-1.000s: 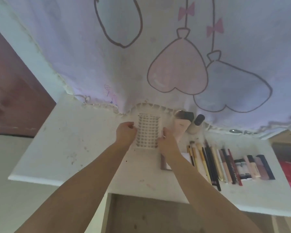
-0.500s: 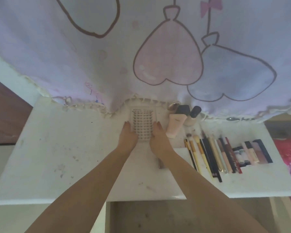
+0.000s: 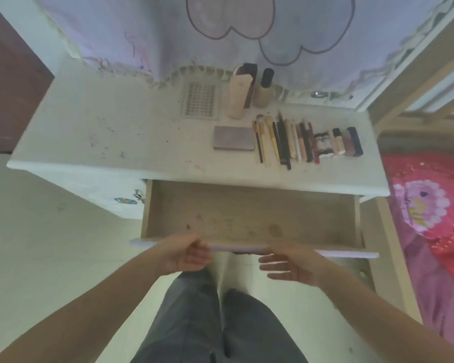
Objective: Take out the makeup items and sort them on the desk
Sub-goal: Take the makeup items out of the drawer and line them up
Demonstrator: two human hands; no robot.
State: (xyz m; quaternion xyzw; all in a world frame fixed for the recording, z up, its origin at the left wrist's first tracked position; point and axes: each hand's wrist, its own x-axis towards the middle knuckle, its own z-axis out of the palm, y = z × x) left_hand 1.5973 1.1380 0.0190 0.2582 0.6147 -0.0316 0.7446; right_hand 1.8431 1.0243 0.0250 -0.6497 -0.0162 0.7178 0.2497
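The makeup lies sorted on the white desk (image 3: 102, 132): a white lash tray (image 3: 200, 103), a beige tube (image 3: 238, 96), a dark-capped bottle (image 3: 264, 89), a grey palette (image 3: 233, 138), a row of brushes and pencils (image 3: 281, 142), and small lipsticks (image 3: 338, 141). The wooden drawer (image 3: 247, 205) below stands pulled out, with nothing in it. My left hand (image 3: 186, 254) hangs at the drawer's front panel with fingers curled, holding nothing. My right hand (image 3: 288, 263) is just in front of the panel, fingers straight and pointing left.
A printed curtain (image 3: 220, 35) hangs over the desk's back edge. A bed with a pink and red cover (image 3: 430, 205) stands close on the right behind a wooden frame (image 3: 409, 74). A second drawer handle (image 3: 138, 195) sits left of the open drawer.
Both hands let go of the lash tray, which stays at the back of the desk, and came down to the drawer's front panel. The view tilted down, showing the drawer.
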